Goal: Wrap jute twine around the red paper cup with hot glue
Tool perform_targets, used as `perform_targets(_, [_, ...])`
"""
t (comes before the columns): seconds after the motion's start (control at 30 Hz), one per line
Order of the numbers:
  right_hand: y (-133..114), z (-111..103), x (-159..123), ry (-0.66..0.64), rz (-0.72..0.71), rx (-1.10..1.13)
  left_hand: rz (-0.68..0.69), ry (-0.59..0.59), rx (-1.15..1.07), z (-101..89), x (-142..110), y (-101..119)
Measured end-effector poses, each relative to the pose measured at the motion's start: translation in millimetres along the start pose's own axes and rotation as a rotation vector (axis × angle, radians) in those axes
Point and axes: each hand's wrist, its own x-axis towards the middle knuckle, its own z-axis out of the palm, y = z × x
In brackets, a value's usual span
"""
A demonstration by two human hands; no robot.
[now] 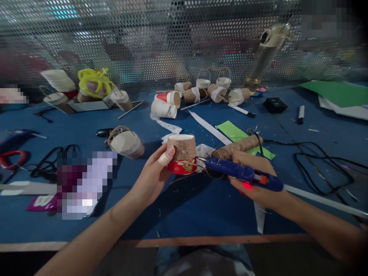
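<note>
My left hand (156,174) grips a red paper cup (181,167) whose upper part is wound with brown twine; the white inside of its opening shows at the top. A loose strand of twine runs from the cup toward the right. In my right hand (255,172) is a blue hot glue gun (241,170) with a small red light glowing on it. Its metal nozzle points left and sits at the cup's right side, by the lower edge of the winding; whether it touches I cannot tell. A roll of twine (238,147) lies behind my right hand.
Behind the cup lies white lace (169,128). Several twine-wrapped cups (195,95) and plain paper cups (163,109) stand or lie farther back. A finished-looking cup basket (128,143) is at left. A bottle (264,57) leans by the mesh panel (161,38). Black cable (316,143) curls at right.
</note>
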Motion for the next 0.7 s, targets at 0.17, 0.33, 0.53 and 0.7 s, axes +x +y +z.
perform_targets(0.17, [0.6,0.0,0.3,0.002,-0.007,0.02,0.011,-0.015,-0.004,-2.5,0.4,-1.2])
perform_targets(0.33, [3.2,0.2,-0.9,-0.002,-0.015,0.022,0.019,-0.04,-0.004,-2.5,0.7,-1.1])
perform_targets(0.53, [-0.7,0.2,0.0,0.022,0.011,0.047,-0.002,-0.047,0.006,-3.7,-0.3,-2.2])
perform_targets(0.7, [-5.2,-0.7,1.6,0.02,0.01,0.033,-0.024,-0.034,0.019,-7.0,0.0,-4.1])
